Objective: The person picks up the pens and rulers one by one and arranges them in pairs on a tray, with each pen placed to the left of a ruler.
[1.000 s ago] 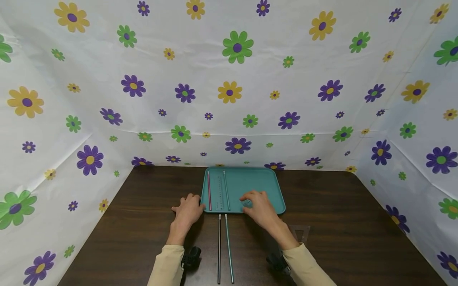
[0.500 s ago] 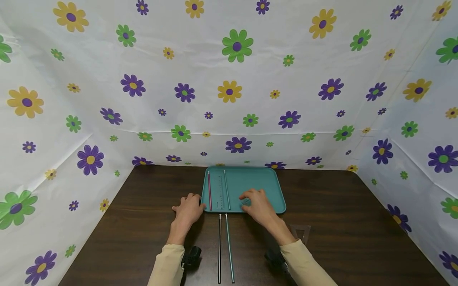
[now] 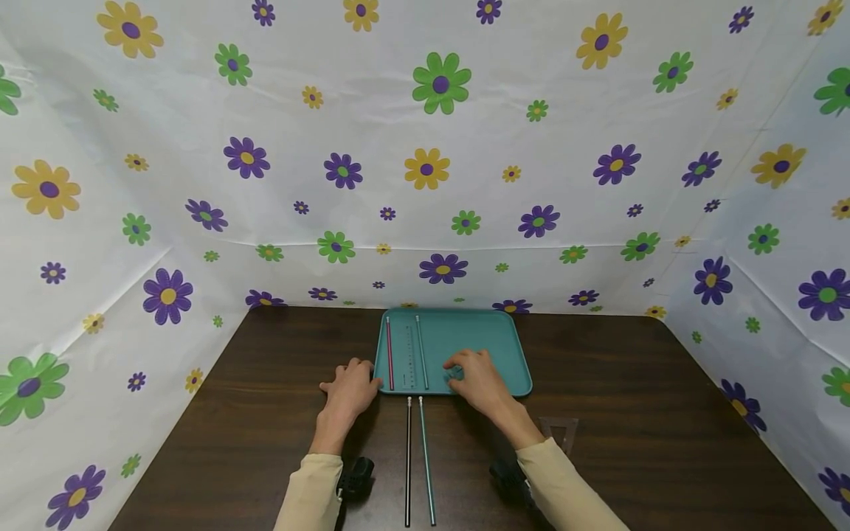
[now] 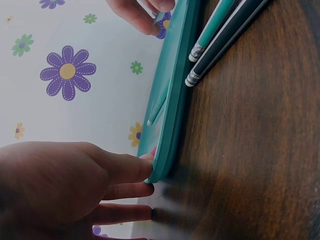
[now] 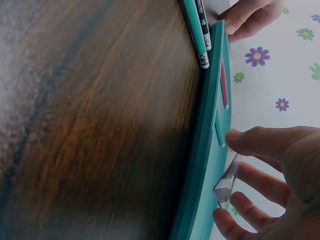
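Little has moved over the past second: the right sleeve [image 3: 571, 490] has drifted slightly inward and forward, while the right hand [image 3: 479, 377] stays in nearly the same place over the near edge of the tray [image 3: 478, 332]. The left hand [image 3: 350, 387] has kept its place too, and the pencils lie as they did.

The right hand's grip is narrow: thumb and fingers curve around a small clear plastic piece [image 5: 226, 186], held tilted at the tray's near side, right of its middle. The right wrist view shows the piece against the fingers; I cannot tell how firmly the thumb presses it.

The left hand holds the tray's near left corner, its thumb over the rim and its other fingers outside.

Inside the tray, on the left, a red pencil [image 3: 389, 354], a clear ruler [image 3: 409, 358] and a green pencil [image 3: 421, 352] lie side by side, apart from one another. Just in front of the tray, on the dark wooden table [image 3: 651, 413], a black pencil [image 3: 408, 462] and a second green pencil [image 3: 427, 462] lie with their eraser ends toward it. A clear set square [image 3: 561, 422] rests beside the right forearm. Behind the table hangs a white flowered cloth [image 3: 372, 125].
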{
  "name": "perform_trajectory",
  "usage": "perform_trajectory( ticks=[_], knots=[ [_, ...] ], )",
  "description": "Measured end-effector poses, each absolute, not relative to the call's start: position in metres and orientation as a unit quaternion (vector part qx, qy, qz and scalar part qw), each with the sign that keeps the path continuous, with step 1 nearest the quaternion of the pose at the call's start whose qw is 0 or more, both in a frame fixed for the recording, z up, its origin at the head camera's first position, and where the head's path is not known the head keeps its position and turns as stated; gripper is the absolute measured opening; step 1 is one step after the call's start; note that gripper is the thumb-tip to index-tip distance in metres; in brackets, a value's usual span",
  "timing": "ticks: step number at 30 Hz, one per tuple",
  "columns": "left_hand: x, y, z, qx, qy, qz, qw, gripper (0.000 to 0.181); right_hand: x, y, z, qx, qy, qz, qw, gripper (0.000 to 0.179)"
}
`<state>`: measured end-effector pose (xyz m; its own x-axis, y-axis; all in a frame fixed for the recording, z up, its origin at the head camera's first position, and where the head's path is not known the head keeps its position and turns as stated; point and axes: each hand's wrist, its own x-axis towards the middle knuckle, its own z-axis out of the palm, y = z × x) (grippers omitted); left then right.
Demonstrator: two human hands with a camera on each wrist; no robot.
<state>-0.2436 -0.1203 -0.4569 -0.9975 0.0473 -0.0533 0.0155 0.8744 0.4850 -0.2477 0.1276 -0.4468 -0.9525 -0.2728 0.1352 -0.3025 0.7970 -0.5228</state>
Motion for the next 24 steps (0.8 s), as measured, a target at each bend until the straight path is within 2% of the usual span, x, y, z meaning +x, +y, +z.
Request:
perform_trajectory(
  ticks=[24],
  knots=[
    [-0.245,-0.12,-0.457,0.012,0.968,0.246,0.039,0.041,-0.263,0.118,-0.457,0.164,-0.953,0.25,0.045,0.022]
  ],
)
